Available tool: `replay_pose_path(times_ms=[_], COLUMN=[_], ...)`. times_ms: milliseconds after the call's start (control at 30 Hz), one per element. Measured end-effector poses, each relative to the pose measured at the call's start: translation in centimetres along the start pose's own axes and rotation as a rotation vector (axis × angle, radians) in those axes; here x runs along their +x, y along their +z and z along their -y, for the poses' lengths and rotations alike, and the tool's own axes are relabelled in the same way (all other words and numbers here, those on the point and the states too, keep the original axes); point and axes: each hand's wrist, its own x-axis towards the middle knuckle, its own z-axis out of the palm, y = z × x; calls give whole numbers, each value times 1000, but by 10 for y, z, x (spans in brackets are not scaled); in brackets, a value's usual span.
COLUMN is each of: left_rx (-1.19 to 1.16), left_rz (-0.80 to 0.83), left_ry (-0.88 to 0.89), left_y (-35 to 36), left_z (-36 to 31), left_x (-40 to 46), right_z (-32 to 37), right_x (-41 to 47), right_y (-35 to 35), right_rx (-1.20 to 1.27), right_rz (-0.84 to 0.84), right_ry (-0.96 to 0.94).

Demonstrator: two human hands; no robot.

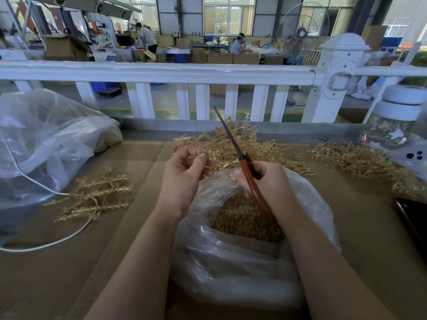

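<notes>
Over the bag [231, 262], right fingers [241, 179] grip scissors [233, 144] pointing up-left; left fingers [201, 156] pinch a gold sprig [212, 167]

Daylight from the far windows [227, 18] washes your view; soft shadows, glare on the plastic bag [231, 262], railing [161, 73] bows at edges.

Premises: factory workshop floor. High steel-framed hall with large windows [227, 18], an industrial pedestal fan [308, 21], stacked cardboard cartons [219, 57], machinery [76, 21] at left, workers [238, 46] at benches, and a cardboard-covered desk [115, 227] behind a white railing [161, 73]
</notes>
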Motion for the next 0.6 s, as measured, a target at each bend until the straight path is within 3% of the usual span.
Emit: replay_pose_path(times_ms=[267,600], left_rx=[33,41], left_rz=[25,78], left_ry=[-25,-136], left_y=[-1,0], left_z=[1,-5], left_x=[0,-1], right_z=[10,10], right_x=[-4,-4], right_y=[1,-1], right_rx=[205,181], right_rz=[20,74], right_ry=[64,50])
